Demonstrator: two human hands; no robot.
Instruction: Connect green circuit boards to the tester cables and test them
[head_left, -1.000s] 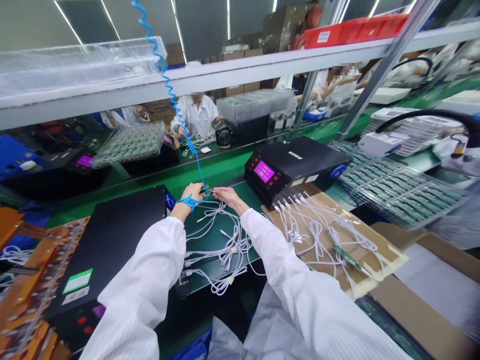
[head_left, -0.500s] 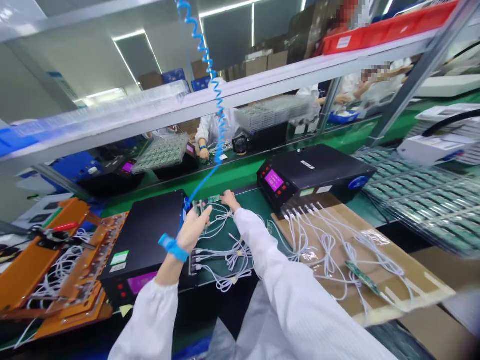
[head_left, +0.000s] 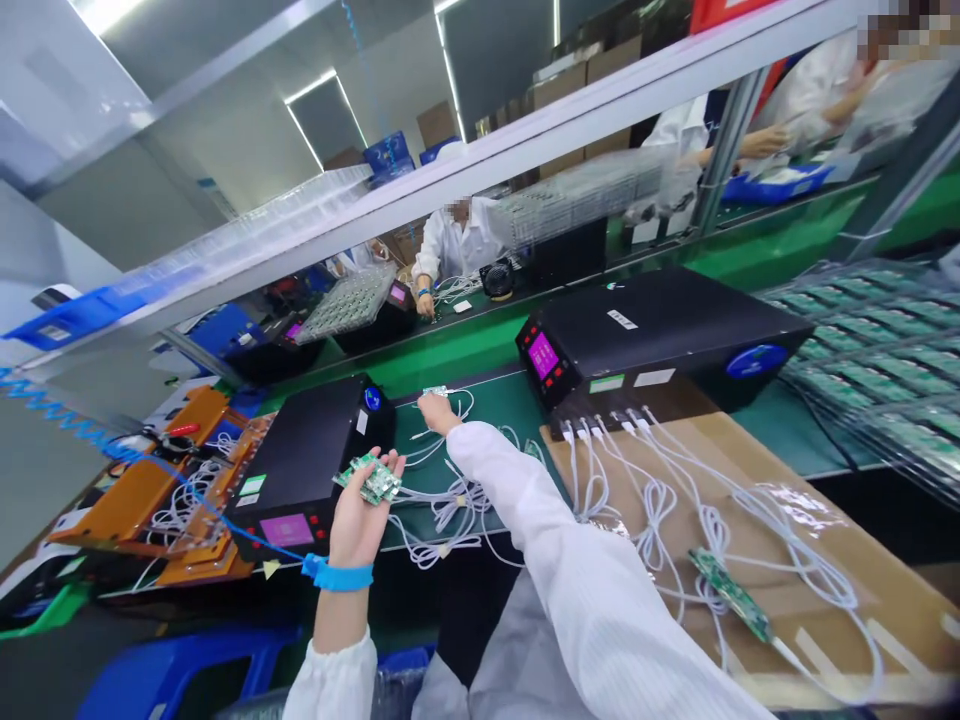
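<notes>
My left hand (head_left: 361, 510) is raised palm up and holds a small green circuit board (head_left: 370, 480) near the front of the left black tester box (head_left: 307, 455). A blue wrist strap (head_left: 337, 574) with a coiled blue cord circles that wrist. My right hand (head_left: 435, 410) reaches far over the green mat (head_left: 495, 400), its fingers closed around a small board or cable plug (head_left: 436, 391) that I cannot make out clearly. Loose white cables (head_left: 450, 505) lie between both hands.
A second black tester (head_left: 660, 325) with a pink screen stands on the right, white cables (head_left: 652, 490) fanning over brown cardboard (head_left: 840, 570) with a narrow green board (head_left: 731, 594). Orange fixtures (head_left: 142, 490) sit left. Trays of boards (head_left: 885, 350) lie right. Another person works across the green belt.
My left hand has pulled back toward me and turned palm up with the green board in it. The right hand stayed at the far mat. The view swung left and down.
</notes>
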